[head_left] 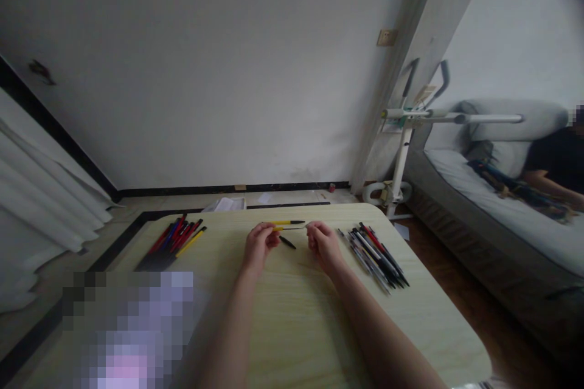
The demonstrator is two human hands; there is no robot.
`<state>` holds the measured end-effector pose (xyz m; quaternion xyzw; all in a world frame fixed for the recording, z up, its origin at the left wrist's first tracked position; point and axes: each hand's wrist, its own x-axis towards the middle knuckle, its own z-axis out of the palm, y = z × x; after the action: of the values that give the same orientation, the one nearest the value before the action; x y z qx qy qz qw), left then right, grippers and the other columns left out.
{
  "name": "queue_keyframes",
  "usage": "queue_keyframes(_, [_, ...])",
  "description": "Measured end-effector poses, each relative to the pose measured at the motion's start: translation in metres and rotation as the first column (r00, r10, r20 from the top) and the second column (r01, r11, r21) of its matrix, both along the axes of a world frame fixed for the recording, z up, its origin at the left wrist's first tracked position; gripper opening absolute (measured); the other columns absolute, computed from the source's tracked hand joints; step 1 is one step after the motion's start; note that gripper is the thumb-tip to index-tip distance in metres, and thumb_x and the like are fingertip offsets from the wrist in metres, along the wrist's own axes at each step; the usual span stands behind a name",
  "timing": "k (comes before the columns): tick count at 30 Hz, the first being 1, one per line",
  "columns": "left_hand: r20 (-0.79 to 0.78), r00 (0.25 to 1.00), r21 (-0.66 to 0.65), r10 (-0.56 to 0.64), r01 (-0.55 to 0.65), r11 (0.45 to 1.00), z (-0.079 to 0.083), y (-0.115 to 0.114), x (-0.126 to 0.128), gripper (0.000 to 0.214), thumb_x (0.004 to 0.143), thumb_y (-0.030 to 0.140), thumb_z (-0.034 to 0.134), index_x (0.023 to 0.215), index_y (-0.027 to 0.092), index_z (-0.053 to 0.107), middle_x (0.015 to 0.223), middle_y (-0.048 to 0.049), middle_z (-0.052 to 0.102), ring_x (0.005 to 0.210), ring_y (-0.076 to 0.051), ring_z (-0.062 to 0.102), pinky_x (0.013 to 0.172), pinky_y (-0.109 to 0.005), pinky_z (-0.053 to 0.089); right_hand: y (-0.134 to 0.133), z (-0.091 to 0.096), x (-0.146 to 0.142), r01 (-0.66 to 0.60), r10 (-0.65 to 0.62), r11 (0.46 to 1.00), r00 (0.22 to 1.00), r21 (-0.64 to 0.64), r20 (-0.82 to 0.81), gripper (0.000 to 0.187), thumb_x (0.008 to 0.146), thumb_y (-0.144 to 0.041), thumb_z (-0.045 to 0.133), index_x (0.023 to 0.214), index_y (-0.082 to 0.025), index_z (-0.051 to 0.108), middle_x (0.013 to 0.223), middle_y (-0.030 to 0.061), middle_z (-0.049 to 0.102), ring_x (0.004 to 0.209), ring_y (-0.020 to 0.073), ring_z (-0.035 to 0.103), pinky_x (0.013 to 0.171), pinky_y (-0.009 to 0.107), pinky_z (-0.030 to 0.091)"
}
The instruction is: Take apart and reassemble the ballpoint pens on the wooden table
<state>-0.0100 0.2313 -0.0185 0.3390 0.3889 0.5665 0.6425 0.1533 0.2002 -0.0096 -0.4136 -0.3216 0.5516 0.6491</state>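
Over the middle of the table [292, 316], my left hand [260, 244] is closed in a pinch on a yellow pen piece [277, 229]. A thin dark pen refill [292, 229] stretches from it toward my right hand [323, 242], whose closed fingertips pinch its pale end. Just beyond lies a yellow pen barrel [280, 222] with a black end; whether the left fingers touch it I cannot tell. Between the hands rests a short black pen part [288, 243]. Parts of the held pieces are hidden by my fingers.
Red, blue and yellow pens [182, 236] lie bunched at the table's left. Another pile of black, clear and red pens [376, 258] sits at the right. A white exercise frame [401, 158] and a grey sofa [502, 194] with a person stand beyond.
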Motion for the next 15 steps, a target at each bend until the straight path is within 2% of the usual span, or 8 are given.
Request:
queue_keyframes(8, [-0.014,0.999,-0.016,0.031,-0.031,0.999,0.0053,-0.0033,0.0009,0.021,0.059,0.025,0.060,0.076,0.013,0.055,0.058,-0.0018,0.061,0.045,-0.010,0.054,0.045,-0.021,0.040,-0.0029,-0.0004,-0.0020,0.048,-0.047,0.999,0.988,-0.004,0.148,0.024,0.062,-0.037,0.063,0.071,-0.016,0.054,0.054,-0.0041,0.045,0.040,0.0045,0.033,0.036,0.018,0.022])
queue_keyframes(10, [-0.018,1.000,-0.016,0.006,-0.006,1.000,0.0053,-0.0031,0.0011,0.022,0.060,0.025,0.060,0.078,0.013,0.055,0.060,-0.0026,0.061,0.046,-0.010,0.054,0.045,-0.021,0.040,-0.0023,-0.0019,-0.0017,0.061,-0.061,0.998,0.987,0.006,0.151,0.024,0.063,-0.037,0.063,0.072,-0.016,0.055,0.054,-0.0042,0.044,0.040,0.0048,0.034,0.036,0.018,0.023])
queue_keyframes(15, [-0.049,0.998,-0.006,0.036,-0.037,0.999,0.0047,-0.0035,0.0020,0.023,0.060,0.025,0.062,0.078,0.013,0.055,0.061,-0.0033,0.062,0.048,-0.010,0.055,0.047,-0.021,0.041,-0.0030,0.0002,-0.0028,0.041,-0.043,0.999,0.990,0.023,0.136,0.024,0.063,-0.038,0.062,0.069,-0.017,0.053,0.055,-0.0041,0.045,0.040,0.0048,0.034,0.036,0.018,0.023])
